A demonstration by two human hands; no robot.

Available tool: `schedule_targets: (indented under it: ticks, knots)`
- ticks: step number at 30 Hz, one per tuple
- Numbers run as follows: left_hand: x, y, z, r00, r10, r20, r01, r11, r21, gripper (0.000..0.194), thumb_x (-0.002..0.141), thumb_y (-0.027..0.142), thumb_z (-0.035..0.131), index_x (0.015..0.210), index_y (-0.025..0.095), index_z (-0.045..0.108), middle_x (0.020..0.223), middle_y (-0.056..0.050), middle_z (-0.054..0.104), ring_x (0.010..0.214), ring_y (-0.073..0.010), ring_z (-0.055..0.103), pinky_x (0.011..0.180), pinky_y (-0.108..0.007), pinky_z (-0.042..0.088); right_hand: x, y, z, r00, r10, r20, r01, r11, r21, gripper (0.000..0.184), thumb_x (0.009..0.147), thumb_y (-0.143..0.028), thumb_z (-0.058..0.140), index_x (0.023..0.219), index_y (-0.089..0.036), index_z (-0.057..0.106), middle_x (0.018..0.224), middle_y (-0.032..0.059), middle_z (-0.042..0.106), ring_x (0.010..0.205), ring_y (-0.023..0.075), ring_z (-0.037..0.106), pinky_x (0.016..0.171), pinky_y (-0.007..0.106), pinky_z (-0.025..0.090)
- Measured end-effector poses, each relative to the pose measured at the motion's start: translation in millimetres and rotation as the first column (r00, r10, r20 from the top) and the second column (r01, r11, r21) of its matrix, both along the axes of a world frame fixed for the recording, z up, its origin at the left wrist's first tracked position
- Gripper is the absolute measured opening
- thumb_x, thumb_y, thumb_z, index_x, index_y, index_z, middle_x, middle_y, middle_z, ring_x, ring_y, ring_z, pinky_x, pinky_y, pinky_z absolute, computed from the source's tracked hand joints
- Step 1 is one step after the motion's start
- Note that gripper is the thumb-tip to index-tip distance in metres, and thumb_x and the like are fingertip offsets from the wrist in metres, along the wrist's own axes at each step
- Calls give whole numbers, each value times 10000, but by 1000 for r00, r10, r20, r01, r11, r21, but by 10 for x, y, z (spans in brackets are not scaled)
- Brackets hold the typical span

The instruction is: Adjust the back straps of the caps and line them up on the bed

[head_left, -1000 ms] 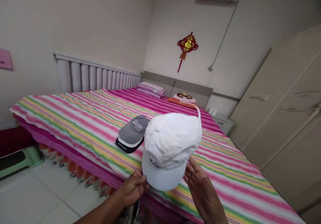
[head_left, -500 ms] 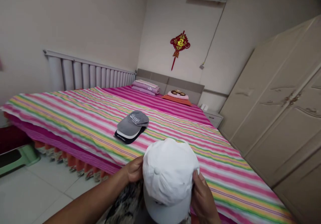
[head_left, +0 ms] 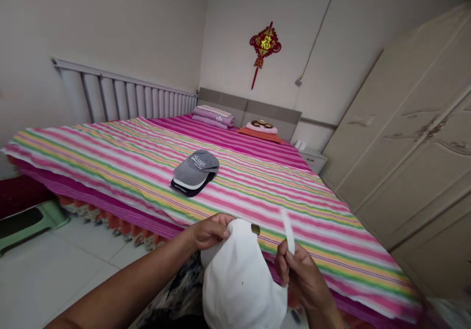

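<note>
A white baseball cap is held low in front of me, its back opening facing up and its strap undone. My left hand is closed on the cap's back edge, beside a small brass-coloured buckle. Between the thumb and fingers of my right hand is the cap's loose white strap, its free end pointing up and slightly blurred. Beyond my hands, a grey cap with white lettering lies on the bed, on top of a darker cap whose black brim shows below.
The bed has a striped cover, with folded purple bedding and an orange cloth by the headboard. A radiator runs along the left wall. At right stands a wardrobe; a green stool is at left.
The white cap has turned so its back opening faces up. Its strap has come apart from the buckle, and my right hand now holds the strap. My view has tilted down slightly.
</note>
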State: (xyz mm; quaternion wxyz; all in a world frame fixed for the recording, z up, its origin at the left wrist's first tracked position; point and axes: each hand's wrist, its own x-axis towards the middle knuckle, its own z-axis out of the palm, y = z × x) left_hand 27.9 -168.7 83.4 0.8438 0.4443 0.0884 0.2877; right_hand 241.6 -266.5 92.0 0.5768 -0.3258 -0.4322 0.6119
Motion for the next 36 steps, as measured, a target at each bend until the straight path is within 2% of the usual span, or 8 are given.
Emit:
schedule_targets:
  ticks: [2,6,11,16,20,25,29,36]
  knots:
    - [12,-3,-3,1000,20,-5,-20,1000,-10,340,460,278,760,691,57,645,595,-51,630,518,-113,562,531,-201,419,-36,-2,42,996,-46,-73,45,999,-15,161,712,-326,633,711,-175,577,464,-44,490,353,27,313,380,159,229]
    - [33,9,50,990,63,-127,-55,996,66,324,492,301,765,686,85,619,590,-31,613,482,-92,537,481,-185,400,-74,-53,74,985,-71,-154,73,997,7,262,803,-405,495,706,-179,587,392,-67,387,330,23,225,382,171,212]
    - [82,16,230,972,43,-231,-4,986,166,327,480,252,769,730,99,624,628,-28,620,490,-91,539,457,-176,398,-82,-94,109,992,-76,-100,75,997,-10,182,750,-341,584,734,-162,617,498,-39,466,345,13,296,379,173,216]
    - [135,-11,344,968,55,-245,-11,984,177,309,517,267,756,740,104,619,611,-12,601,468,-68,514,454,-167,393,-89,-105,170,998,-62,-2,62,998,-5,171,761,-333,575,797,-172,620,430,-52,454,317,26,293,352,170,205]
    - [179,-38,331,971,49,-234,-14,988,153,306,518,286,758,711,106,603,577,3,581,436,-56,485,428,-159,372,-137,-146,272,987,-105,122,112,992,-55,240,776,-377,548,714,-149,597,399,-47,454,328,39,299,370,179,241]
    - [250,-46,303,963,60,-264,-29,992,121,321,479,293,773,696,104,631,565,3,588,424,-59,484,414,-163,369,-150,-162,396,960,-174,219,188,981,-44,200,709,-353,625,755,-163,584,513,-45,518,327,20,289,355,175,217]
    - [290,-20,281,964,59,-261,-39,996,81,298,483,303,771,667,103,648,520,6,575,399,-59,470,399,-165,347,-116,-149,421,886,-250,389,284,958,-30,268,697,-410,623,668,-145,592,393,-62,429,315,26,267,328,171,170]
    - [287,61,234,979,26,-202,-1,992,124,229,553,278,742,672,102,657,596,-10,582,467,-63,489,450,-174,366,-153,-71,454,854,-230,467,248,968,22,264,692,-408,616,669,-145,611,435,-46,447,339,43,297,332,186,209]
